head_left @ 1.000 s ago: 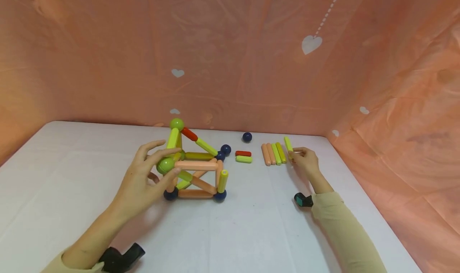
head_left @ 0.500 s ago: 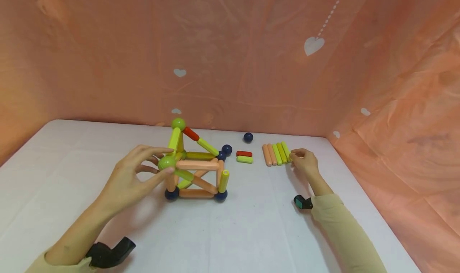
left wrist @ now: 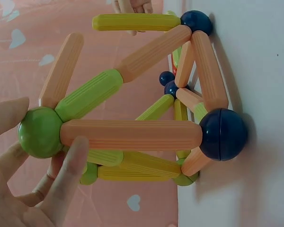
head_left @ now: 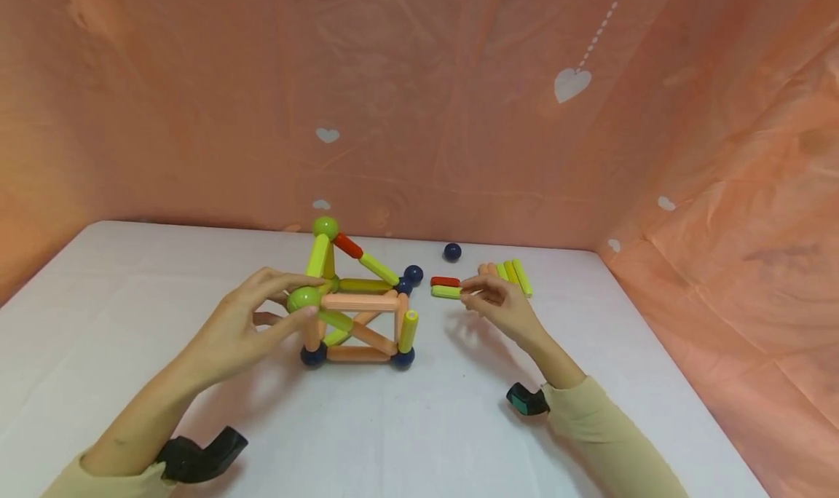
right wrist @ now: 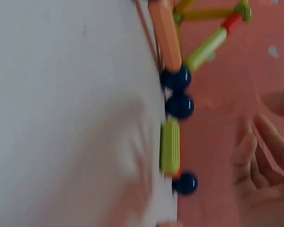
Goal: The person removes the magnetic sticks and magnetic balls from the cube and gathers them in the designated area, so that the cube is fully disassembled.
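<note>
On a white tabletop, a ball-and-rod frame is standing left of centre. The person's left hand is pinching the green ball at its near left upper corner. The right hand is hovering, fingers loosely parted and holding nothing, near a short light-green rod. A row of rods is lying to the right; a loose navy ball is resting farther away. The person seems to be steadying the frame while selecting a piece; the next move is probably calling for a light pinch, keeping the frame still.
</note>
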